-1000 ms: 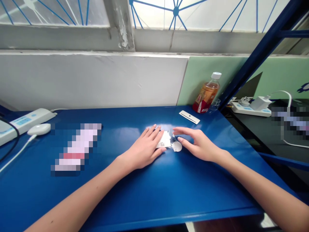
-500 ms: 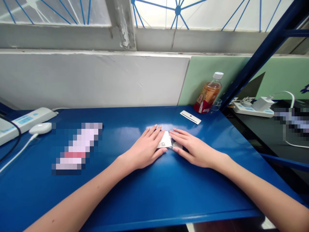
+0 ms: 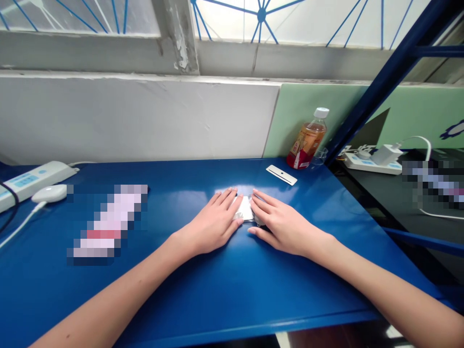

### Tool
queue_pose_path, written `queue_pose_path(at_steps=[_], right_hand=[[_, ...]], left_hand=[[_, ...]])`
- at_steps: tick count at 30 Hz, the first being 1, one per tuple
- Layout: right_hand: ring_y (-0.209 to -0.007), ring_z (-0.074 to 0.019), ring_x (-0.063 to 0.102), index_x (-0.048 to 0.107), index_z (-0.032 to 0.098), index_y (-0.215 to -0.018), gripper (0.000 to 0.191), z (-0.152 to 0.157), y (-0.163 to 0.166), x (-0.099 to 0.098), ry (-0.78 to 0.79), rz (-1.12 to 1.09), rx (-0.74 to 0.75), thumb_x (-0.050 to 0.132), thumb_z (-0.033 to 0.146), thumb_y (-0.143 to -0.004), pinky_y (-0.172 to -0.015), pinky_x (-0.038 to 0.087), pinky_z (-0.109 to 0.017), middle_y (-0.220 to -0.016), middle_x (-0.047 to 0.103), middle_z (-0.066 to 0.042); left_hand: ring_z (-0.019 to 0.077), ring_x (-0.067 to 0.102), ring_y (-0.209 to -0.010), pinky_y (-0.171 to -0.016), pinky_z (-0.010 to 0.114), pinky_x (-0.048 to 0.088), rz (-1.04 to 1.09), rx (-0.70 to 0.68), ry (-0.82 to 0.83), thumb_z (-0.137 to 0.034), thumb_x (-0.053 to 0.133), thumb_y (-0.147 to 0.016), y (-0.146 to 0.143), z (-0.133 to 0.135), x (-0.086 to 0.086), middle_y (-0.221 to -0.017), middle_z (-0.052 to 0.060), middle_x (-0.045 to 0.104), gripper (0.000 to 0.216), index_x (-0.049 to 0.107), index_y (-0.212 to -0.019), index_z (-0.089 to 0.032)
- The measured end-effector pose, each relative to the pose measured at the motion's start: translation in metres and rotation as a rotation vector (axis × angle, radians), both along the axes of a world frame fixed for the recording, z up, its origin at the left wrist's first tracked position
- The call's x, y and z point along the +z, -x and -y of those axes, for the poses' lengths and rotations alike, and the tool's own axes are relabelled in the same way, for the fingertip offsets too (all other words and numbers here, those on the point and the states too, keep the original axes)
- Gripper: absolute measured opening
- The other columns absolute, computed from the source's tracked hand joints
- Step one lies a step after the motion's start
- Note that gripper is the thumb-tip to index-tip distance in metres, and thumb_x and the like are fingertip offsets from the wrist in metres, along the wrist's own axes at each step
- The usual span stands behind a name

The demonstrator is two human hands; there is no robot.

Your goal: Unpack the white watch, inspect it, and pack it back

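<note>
Overlapping a likely packet [image 3: 245,208], hands [image 3: 214,221] [image 3: 281,220] lie well behind the desk's front edge [image 3: 261,329].

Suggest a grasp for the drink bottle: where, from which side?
Grip the bottle around its labelled body, likely best from the front left: that part is broader than the neck, with the green panel behind and a clear object at its right. The white cap gives a smaller hold.
</note>
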State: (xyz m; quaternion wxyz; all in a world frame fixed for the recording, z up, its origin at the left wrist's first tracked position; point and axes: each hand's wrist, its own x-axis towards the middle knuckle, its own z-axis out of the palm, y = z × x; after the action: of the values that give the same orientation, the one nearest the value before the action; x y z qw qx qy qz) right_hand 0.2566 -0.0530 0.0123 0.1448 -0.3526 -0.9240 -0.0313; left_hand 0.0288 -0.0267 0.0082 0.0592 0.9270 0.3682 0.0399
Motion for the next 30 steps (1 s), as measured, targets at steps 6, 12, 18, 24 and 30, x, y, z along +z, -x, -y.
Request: queue_pose_path(at_steps=[6, 12, 18, 24, 30], right_hand=[[-0.135, -0.0401, 0.046, 0.059, -0.009, -0.126, 0.058, -0.003, 0.004, 0.000, -0.059, 0.022, 0.035, 0.047, 0.040, -0.098, -0.112, 0.042, -0.050, -0.133, 0.058, -0.030], [-0.137, -0.0353, 0.045, 0.062, -0.001, -0.126, 0.049, -0.006, 0.005, -0.001, -0.001, -0.100, 0.048, 0.048, 0.037, -0.098, -0.113, 0.042, -0.048, -0.136, 0.058, -0.026], [-0.130, -0.0299, 0.054, 0.068, 0.013, -0.119, 0.034, -0.021, -0.009, -0.009, 0.120, -0.277, -0.011, 0.042, 0.025, -0.100, -0.106, 0.048, -0.049, -0.131, 0.065, -0.017], [-0.110, -0.0254, 0.066, 0.069, 0.015, -0.116, 0.034, -0.039, -0.028, -0.017, 0.103, -0.366, -0.015, 0.046, 0.010, -0.092, -0.096, 0.055, -0.043, -0.116, 0.072, -0.013], [-0.090, -0.0211, 0.071, 0.074, 0.020, -0.110, 0.026, -0.042, -0.037, -0.011, 0.117, -0.313, 0.025, 0.054, 0.019, -0.094, -0.081, 0.057, -0.034, -0.101, 0.076, -0.008]], left_hand=[[0.0337, 0.019, -0.148, -0.117, 0.050, 0.022, -0.014, 0.012, 0.007, -0.042, 0.028, -0.104, -0.002, 0.000, 0.001, -0.159, 0.020, 0.026, 0.059, 0.029, -0.152, -0.008], [0.0329, 0.020, -0.148, -0.118, 0.049, 0.022, -0.019, -0.007, -0.002, -0.045, 0.031, -0.103, -0.001, -0.001, 0.001, -0.158, 0.020, 0.029, 0.062, 0.028, -0.152, -0.007], [0.0324, 0.022, -0.148, -0.117, 0.049, 0.024, 0.007, -0.016, -0.004, -0.046, 0.028, -0.104, 0.001, -0.003, 0.000, -0.157, 0.018, 0.032, 0.061, 0.030, -0.152, -0.008], [0.0306, 0.028, -0.146, -0.117, 0.047, 0.026, 0.084, -0.058, 0.013, -0.045, 0.030, -0.104, 0.000, -0.002, -0.002, -0.155, 0.017, 0.036, 0.058, 0.031, -0.151, -0.010], [0.0266, 0.026, -0.147, -0.117, 0.045, 0.028, 0.163, -0.128, 0.072, -0.041, 0.034, -0.105, 0.001, -0.001, -0.001, -0.158, 0.014, 0.033, 0.055, 0.026, -0.153, -0.017]])
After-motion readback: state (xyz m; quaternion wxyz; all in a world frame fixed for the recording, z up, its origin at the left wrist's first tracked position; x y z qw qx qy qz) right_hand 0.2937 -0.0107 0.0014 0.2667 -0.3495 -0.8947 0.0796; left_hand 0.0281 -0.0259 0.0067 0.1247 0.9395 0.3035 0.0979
